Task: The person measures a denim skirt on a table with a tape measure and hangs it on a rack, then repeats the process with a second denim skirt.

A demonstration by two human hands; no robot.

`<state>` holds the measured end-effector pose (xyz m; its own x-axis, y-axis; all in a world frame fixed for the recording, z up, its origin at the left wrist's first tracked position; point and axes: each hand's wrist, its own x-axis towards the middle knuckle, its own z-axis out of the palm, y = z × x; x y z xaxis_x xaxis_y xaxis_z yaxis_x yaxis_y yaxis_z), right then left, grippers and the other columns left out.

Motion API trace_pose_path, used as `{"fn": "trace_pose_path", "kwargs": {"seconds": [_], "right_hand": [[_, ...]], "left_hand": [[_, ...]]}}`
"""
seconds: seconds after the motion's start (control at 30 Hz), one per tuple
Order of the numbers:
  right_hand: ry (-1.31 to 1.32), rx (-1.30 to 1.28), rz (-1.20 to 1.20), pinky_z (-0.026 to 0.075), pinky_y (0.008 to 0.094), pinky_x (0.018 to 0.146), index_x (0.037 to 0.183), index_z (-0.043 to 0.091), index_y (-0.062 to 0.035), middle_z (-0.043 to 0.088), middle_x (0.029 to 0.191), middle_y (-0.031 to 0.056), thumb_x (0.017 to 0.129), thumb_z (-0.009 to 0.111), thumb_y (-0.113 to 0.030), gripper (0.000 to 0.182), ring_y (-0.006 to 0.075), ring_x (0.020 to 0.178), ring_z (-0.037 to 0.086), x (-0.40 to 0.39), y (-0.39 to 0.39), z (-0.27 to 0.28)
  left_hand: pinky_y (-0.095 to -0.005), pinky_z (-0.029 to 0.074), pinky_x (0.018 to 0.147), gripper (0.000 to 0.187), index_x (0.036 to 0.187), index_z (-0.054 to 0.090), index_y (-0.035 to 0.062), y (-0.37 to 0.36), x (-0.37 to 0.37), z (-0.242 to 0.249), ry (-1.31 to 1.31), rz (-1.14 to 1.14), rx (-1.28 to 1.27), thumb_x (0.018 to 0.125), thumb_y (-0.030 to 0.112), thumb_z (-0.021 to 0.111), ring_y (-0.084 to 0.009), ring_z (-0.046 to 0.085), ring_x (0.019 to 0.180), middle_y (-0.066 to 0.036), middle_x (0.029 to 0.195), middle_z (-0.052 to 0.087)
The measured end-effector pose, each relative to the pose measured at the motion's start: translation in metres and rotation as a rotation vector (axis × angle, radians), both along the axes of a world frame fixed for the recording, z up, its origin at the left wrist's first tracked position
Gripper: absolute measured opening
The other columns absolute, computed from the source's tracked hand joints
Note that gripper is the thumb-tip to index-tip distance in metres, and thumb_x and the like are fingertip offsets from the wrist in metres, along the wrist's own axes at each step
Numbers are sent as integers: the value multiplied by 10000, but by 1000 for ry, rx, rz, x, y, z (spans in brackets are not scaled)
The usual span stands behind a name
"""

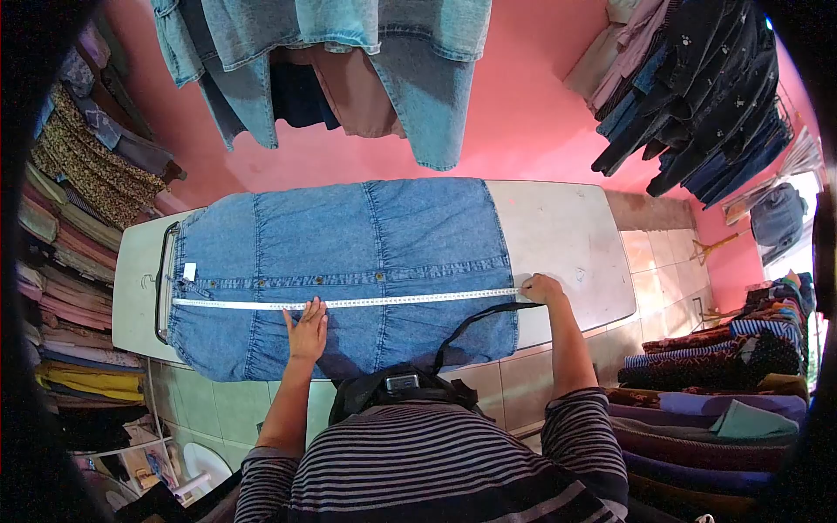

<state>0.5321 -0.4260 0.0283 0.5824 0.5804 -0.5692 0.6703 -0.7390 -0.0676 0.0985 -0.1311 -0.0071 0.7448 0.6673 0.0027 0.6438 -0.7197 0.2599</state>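
Note:
A blue denim skirt (314,227) with a row of buttons lies flat across the white table (558,227), its waist end near a black hanger (163,283). A white tape measure (418,299) runs lengthwise over it, just below the buttons. My left hand (307,331) rests on the skirt with fingers spread, the fingertips at the tape. Just past the skirt's hem, my right hand (542,289) is closed around the tape's right end. A small white tag (189,271) lies on the skirt near the waist end.
Denim garments (349,52) hang above the table's far side, against a pink wall (523,113). Folded clothes (74,288) are stacked along the left. Dark garments (697,87) hang at upper right, with more clothes (715,401) at lower right. A black strap (466,327) crosses the skirt's near edge.

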Motion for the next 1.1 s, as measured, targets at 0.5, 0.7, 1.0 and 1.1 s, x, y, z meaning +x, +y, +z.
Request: {"fn": "trace_pose_path", "kwargs": {"seconds": [0.5,0.7,1.0,1.1], "right_hand": [[-240,237,-31,464,384,733,902,613,-99,541,977,144,717,593,-370,329,297,861,561,-19,2,-2],[-204,793,-111,457,416,750,1170,375,-47,400,1114,194,661,699,-338,670,373,949,498,-87,42,5],[-163,824,61,406,437,857,1314,67,-30,297,1206,249,602,689,-482,1048,425,1051,401,-101,44,-25],[-211,847,83,406,424,859,1310,70,-10,345,1173,238,601,689,-487,1055,405,1062,405,-100,44,-29]], "left_hand": [[-579,43,997,476,1291,339,142,-13,-6,-3,-63,-9,20,837,253,429,-237,283,1253,-73,1360,297],[-559,83,1001,644,1343,185,58,-21,-6,-3,-61,90,93,810,292,462,-356,132,1285,-203,1393,119],[-522,48,1020,682,1341,133,7,-21,-6,1,-41,122,46,812,313,436,-353,85,1295,-211,1398,84],[-515,58,1021,653,1340,175,33,-20,-5,3,-6,97,17,808,308,436,-339,118,1292,-185,1398,127]]}}
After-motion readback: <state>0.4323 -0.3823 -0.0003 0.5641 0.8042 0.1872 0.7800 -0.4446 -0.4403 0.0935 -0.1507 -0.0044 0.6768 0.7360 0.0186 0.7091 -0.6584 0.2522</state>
